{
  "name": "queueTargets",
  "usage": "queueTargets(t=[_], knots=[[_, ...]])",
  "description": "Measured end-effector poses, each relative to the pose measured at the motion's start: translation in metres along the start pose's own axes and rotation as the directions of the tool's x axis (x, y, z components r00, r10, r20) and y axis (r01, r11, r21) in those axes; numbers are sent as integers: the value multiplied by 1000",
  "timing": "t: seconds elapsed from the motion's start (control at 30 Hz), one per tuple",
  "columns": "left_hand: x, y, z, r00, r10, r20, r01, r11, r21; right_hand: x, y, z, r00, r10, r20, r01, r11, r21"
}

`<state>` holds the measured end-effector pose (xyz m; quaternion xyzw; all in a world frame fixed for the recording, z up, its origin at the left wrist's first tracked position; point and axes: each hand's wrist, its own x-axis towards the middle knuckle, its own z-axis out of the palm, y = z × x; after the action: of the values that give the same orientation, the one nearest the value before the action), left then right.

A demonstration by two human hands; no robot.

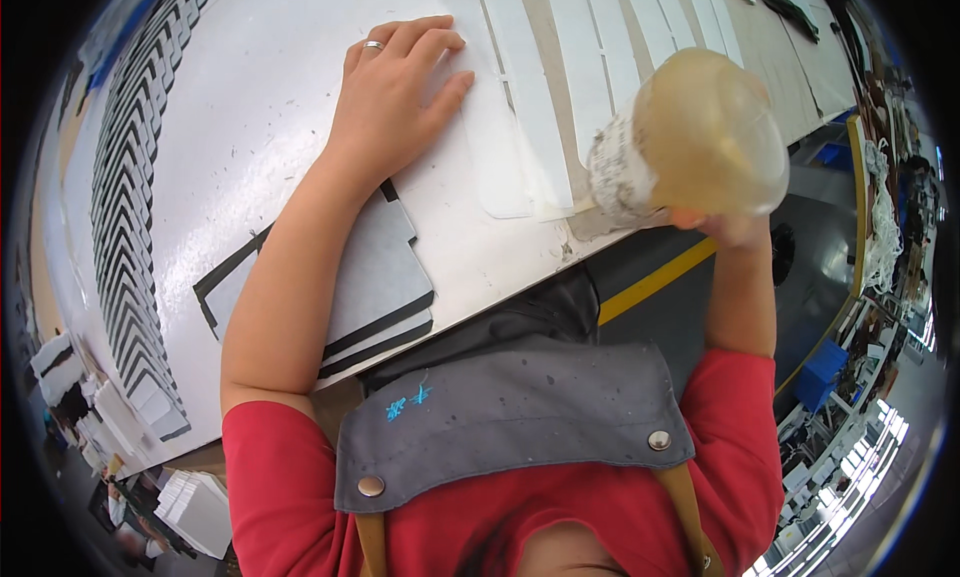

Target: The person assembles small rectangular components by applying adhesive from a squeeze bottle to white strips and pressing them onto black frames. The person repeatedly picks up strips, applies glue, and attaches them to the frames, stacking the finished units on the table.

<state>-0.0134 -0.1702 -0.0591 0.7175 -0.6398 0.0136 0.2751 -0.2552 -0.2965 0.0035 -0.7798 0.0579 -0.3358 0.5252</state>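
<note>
My left hand (pixel 402 92), wearing a ring, lies on the white table with its fingers apart. Its fingertips touch or hover at the edge of a long white strip piece (pixel 490 162); I cannot tell which. On the right, my right hand (pixel 735 229) is wrapped round a translucent plastic bottle (pixel 715 137) holding a yellowish, cloudy content. The bottle's rough, whitish, crusted end (pixel 618 167) hangs over the near ends of the strips. Most of the right fingers are hidden behind the bottle. Several more white strips (pixel 585 57) lie side by side further right.
Grey cut pieces with black edges (pixel 375 262) lie under my left forearm. A long overlapping row of dark-edged pieces (pixel 125 207) runs along the table's left side. A dark tool-like item (pixel 785 9) rests at the far right. Yellow floor tape (pixel 655 282) shows past the table edge.
</note>
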Motion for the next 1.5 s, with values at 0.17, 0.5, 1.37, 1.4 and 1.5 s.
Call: queueTargets(t=[0.17, 0.5, 1.37, 1.4, 1.5], knots=[[5, 4, 0, 1000, 18, -9, -19, 999, -36, 34, 28, -14, 952, 60, -302, -36, 996, 84], [6, 5, -5, 998, -32, 53, 35, 997, -67, 126, 97, 9, 905, 75, -420, -85, 996, -6], [5, 8, -2, 999, 1, 34, -2, 1000, 7, 27, 47, -10, 857, 363, -366, -362, 929, 74], [5, 8, -2, 1000, 10, 24, -11, 1000, 25, 20, 42, -11, 847, 409, -339, -396, 912, 110], [5, 8, -2, 1000, 28, 9, -28, 998, 63, 3, 27, -11, 826, 494, -271, -460, 869, 184]])
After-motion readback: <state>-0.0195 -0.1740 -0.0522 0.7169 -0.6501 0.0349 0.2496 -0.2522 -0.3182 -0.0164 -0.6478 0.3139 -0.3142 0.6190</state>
